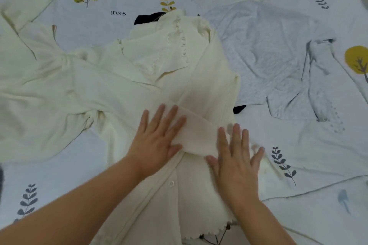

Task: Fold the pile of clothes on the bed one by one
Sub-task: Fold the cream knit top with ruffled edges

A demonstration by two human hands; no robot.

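Note:
A cream knitted cardigan (173, 61) with buttons and a scalloped hem lies spread in the middle of the bed. Its right sleeve (199, 133) is folded across the body. My left hand (157, 137) lies flat with straight fingers on the sleeve. My right hand (237, 159) presses flat on the sleeve's cuff end and the cardigan's right edge, slightly blurred. Neither hand grips the fabric.
A pale grey top (264, 59) lies spread at the right. A cream garment (35, 85) lies at the left, partly under the cardigan. Something black (147, 18) peeks out behind the cardigan's collar. The bed sheet (65, 167) is white with tree and leaf prints.

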